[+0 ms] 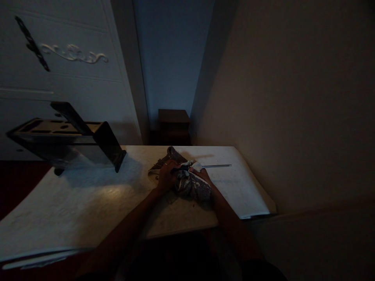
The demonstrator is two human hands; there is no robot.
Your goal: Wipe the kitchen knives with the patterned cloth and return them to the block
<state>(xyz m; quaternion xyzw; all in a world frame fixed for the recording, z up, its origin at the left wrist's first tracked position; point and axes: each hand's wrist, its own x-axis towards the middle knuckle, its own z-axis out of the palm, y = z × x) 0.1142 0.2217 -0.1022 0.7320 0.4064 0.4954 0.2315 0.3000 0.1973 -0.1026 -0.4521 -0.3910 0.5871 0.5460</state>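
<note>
In the dim head view, a thin metal rod with a black handle, like a sharpening steel (218,166), lies level above the table and points right. My left hand (166,176) is closed round its black handle, with part of a cloth beneath the fingers. A grey and white patterned cloth (193,188) is bunched about the rod where it meets the handle. Pinching this cloth against the rod is my right hand (204,175), its fingers partly covered by the folds. The bare end of the rod sticks out beyond the right hand.
A knife block (79,150) with see-through sides stands on the left of the pale table (117,210), one black handle jutting from its slots. A wall (293,97) rises on the right. Behind are a white door (73,89) and a low brown cabinet (174,116).
</note>
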